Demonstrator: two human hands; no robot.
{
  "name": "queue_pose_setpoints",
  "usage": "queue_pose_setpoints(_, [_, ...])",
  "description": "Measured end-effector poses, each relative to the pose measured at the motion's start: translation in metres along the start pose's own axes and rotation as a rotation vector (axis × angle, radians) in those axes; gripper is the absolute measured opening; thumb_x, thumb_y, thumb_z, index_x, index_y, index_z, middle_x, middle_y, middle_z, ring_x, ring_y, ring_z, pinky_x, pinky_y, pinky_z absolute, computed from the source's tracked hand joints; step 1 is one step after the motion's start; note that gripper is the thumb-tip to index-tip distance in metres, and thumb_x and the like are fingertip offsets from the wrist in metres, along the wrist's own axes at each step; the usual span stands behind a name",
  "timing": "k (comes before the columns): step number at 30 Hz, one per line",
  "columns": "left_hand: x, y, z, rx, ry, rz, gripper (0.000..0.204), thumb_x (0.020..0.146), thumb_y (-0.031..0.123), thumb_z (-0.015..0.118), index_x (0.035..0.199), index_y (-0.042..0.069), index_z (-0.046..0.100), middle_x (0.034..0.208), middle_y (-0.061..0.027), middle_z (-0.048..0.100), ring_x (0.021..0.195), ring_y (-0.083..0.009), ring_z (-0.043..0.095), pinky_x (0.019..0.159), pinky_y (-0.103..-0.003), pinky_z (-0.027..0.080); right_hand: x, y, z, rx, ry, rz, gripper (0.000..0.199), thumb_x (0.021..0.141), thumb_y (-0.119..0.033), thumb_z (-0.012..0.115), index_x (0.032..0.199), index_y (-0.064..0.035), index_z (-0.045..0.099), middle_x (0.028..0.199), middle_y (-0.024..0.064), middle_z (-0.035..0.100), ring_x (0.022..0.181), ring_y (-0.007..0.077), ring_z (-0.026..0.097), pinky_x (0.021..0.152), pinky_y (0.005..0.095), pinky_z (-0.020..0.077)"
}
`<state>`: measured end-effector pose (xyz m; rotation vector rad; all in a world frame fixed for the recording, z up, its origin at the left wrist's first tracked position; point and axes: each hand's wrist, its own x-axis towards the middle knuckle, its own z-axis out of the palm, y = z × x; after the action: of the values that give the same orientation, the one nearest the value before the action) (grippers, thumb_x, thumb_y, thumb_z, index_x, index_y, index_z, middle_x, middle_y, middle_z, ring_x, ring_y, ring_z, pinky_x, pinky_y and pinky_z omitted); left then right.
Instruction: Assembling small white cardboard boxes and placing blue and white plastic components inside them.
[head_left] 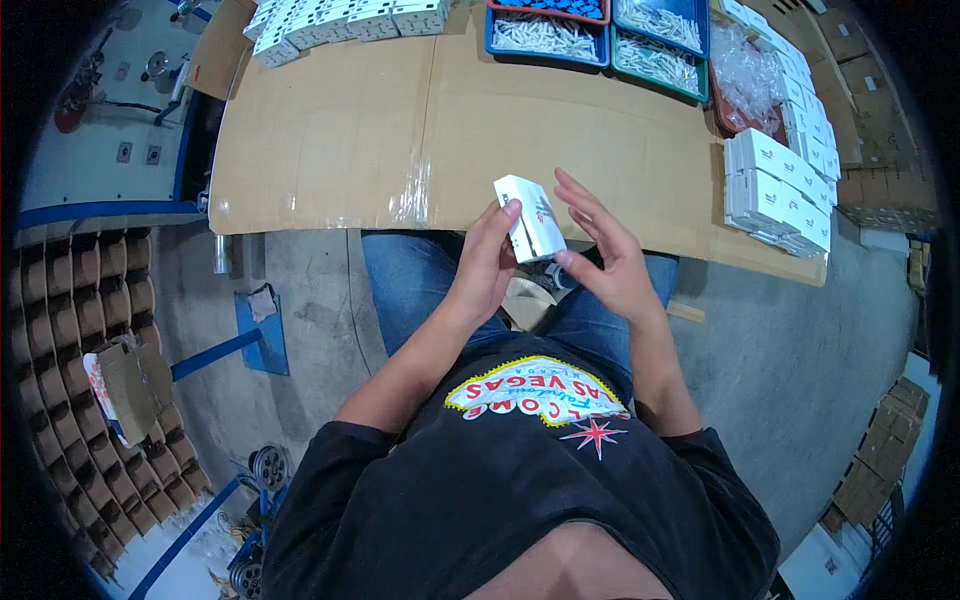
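Observation:
A small white carton (pixel 533 222) with faint print is held tilted over my lap, just off the table's near edge. My left hand (pixel 486 258) grips it from the left side, with the thumb on its top face. On the other side, my right hand (pixel 612 252) has its fingers spread. Its thumb is close to the carton's lower right corner; whether it touches cannot be told. What the carton contains is hidden.
Cardboard covers the table (pixel 340 150). White cartons (pixel 360 20) stand at the far left, and more are stacked (pixel 775 190) at the right. Trays of small white parts (pixel 545 38) sit at the back, beside a red tray of clear plastic bags (pixel 748 75). A partitioned cardboard bin (pixel 60 330) is at left.

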<state>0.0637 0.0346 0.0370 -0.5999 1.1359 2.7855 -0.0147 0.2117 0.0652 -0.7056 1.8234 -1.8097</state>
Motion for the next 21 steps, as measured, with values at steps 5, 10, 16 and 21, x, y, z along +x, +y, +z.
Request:
queue_pose_setpoints(5, [-0.003, 0.001, 0.009, -0.029, 0.097, -0.122, 0.051, 0.106, 0.054, 0.047, 0.129, 0.01, 0.056, 0.115, -0.0079, 0.066, 0.105, -0.0181, 0.068, 0.089, -0.034, 0.054, 0.002, 0.006, 0.007, -0.397, -0.06, -0.156, 0.059, 0.088, -0.017, 0.077, 0.143, -0.0064, 0.058, 0.156, 0.0183, 0.048, 0.148, 0.0345, 0.041, 0.121, 0.0443, 0.0333])
queue_pose_setpoints(10, [-0.001, -0.008, 0.008, -0.065, -0.023, -0.182, 0.062, 0.107, 0.062, 0.034, 0.141, 0.012, 0.05, 0.127, -0.0069, 0.062, 0.114, -0.0206, 0.061, 0.094, -0.04, 0.051, 0.003, 0.021, 0.008, -0.564, -0.082, -0.245, 0.052, 0.091, -0.021, 0.075, 0.138, -0.0031, 0.061, 0.146, 0.0228, 0.056, 0.143, 0.0363, 0.047, 0.118, 0.0439, 0.038])
queue_pose_setpoints(16, [0.002, -0.018, 0.001, -0.162, -0.102, -0.199, 0.055, 0.107, 0.062, 0.035, 0.133, 0.017, 0.053, 0.123, -0.0031, 0.062, 0.112, -0.017, 0.062, 0.092, -0.038, 0.051, 0.002, 0.03, 0.017, -0.491, 0.045, -0.292, 0.036, 0.098, -0.017, 0.068, 0.129, 0.0005, 0.063, 0.137, 0.0247, 0.062, 0.127, 0.0397, 0.062, 0.103, 0.0436, 0.0523])
queue_pose_setpoints(21, [-0.004, -0.009, 0.016, -0.17, -0.043, -0.219, 0.054, 0.106, 0.064, 0.035, 0.128, 0.018, 0.055, 0.116, -0.0034, 0.063, 0.109, -0.0151, 0.061, 0.085, -0.036, 0.052, 0.0, 0.037, 0.014, -0.465, 0.063, -0.172, 0.032, 0.1, -0.014, 0.063, 0.129, -0.0004, 0.064, 0.126, 0.0216, 0.069, 0.11, 0.0378, 0.071, 0.092, 0.0409, 0.0575])
